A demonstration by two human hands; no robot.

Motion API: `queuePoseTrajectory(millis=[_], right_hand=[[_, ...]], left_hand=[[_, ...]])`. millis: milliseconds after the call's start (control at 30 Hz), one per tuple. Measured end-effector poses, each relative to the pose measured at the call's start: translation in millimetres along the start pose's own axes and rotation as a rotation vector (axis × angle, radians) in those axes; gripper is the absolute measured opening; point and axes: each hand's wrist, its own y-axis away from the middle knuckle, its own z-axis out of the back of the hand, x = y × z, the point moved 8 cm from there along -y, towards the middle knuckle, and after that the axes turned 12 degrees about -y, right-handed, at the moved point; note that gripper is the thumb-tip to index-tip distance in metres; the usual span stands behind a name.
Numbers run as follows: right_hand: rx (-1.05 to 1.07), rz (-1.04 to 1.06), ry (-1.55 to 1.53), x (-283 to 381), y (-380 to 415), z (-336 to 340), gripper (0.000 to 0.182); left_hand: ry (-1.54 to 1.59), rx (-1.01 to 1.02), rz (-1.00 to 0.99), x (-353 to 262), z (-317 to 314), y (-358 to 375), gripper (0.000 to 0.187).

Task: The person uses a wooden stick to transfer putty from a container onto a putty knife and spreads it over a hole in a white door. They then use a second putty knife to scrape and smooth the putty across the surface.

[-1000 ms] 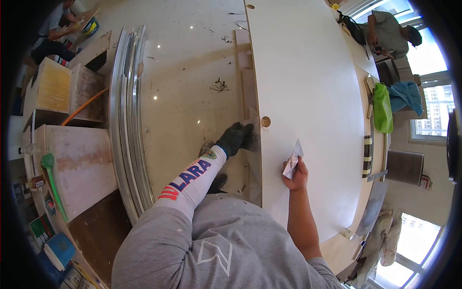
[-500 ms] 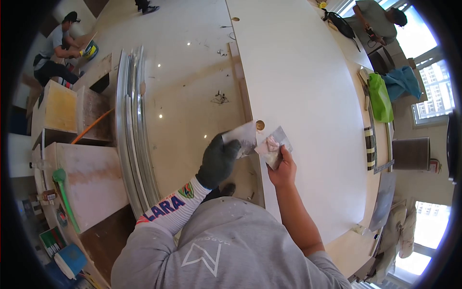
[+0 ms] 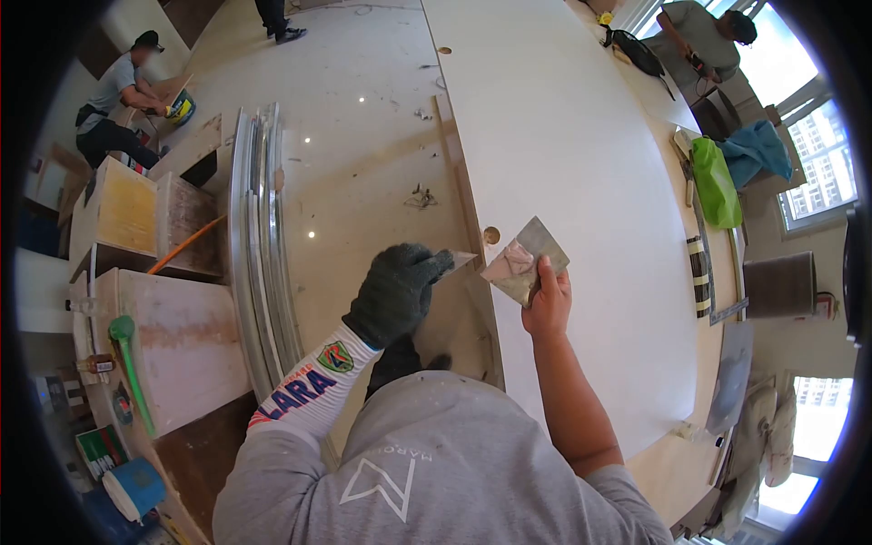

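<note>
In a dark glove, my left hand is closed on a thin metal putty scraper, which shows almost edge-on. My bare right hand grips a second flat metal scraper between thumb and fingers. A dab of pinkish putty lies on that plate's left part. The two scrapers are close together but apart, over the left edge of a large white panel. A round brown-rimmed hole is in the panel just beside them.
Long metal profiles lie left of the walkway, beside wooden boxes. A green bag and a blue cloth lie past the panel's right side. One person bends over a bucket; another person holds a tool.
My left hand has turned its scraper from face-on to nearly edge-on and drawn slightly left. My right hand has moved right and up a little with its plate, widening the gap.
</note>
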Motion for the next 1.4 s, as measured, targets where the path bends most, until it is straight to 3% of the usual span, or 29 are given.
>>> queuePoseTrajectory(millis=[33,133,233,267,367,433,533,633,833,1133,1233,1333,1400], right_hand=[[0.033,-0.005,0.027,-0.4,1.3,-0.5,0.027],[-0.035,-0.018,0.12,-7.5,2.6,7.3,0.026],[-0.101,0.044,0.127,-0.7,-8.6,35.1,0.026],[-0.203,0.053,0.063,11.8,-5.9,31.9,0.025],[-0.243,-0.014,0.058,16.7,-16.6,76.5,0.028],[-0.272,-0.052,0.091,5.2,-15.2,99.1,0.029],[-0.238,-0.078,0.066,0.5,-13.8,101.8,0.032],[-0.192,-0.119,0.076,1.3,-16.3,104.6,0.031],[-0.168,-0.133,0.069,-0.7,-21.4,108.2,0.029],[-0.183,-0.152,0.059,-1.4,-21.1,113.6,0.03],[-0.153,-0.151,0.109,-2.5,-23.6,118.6,0.031],[-0.139,-0.154,0.106,-1.4,-23.8,115.4,0.032],[-0.139,-0.162,0.089,-1.8,-21.8,112.0,0.032]], left_hand=[[-0.028,-0.061,-0.04,-3.8,10.2,-4.6,0.035],[-0.043,0.096,-0.136,-21.8,2.8,-16.7,0.03],[-0.018,0.06,-0.206,-15.5,-21.8,0.1,0.027],[0.093,0.067,-0.049,4.4,-42.5,7.5,0.027],[0.409,0.114,0.377,46.2,-102.5,31.9,0.026],[0.597,0.176,0.583,50.9,-129.1,32.7,0.027],[0.65,0.167,0.727,42.4,-130.7,24.9,0.029],[0.481,-0.052,0.651,47.3,-168.0,37.2,0.032],[0.423,-0.103,0.597,28.5,-177.9,35.7,0.038],[0.269,0.151,0.42,2.2,-174.7,30.3,0.052],[0.286,0.245,0.401,9.7,-172.7,45.5,0.045],[0.292,-0.002,0.398,47.2,-184.7,70.3,0.03],[0.424,0.184,0.591,70.3,-189.9,69.0,0.024]])
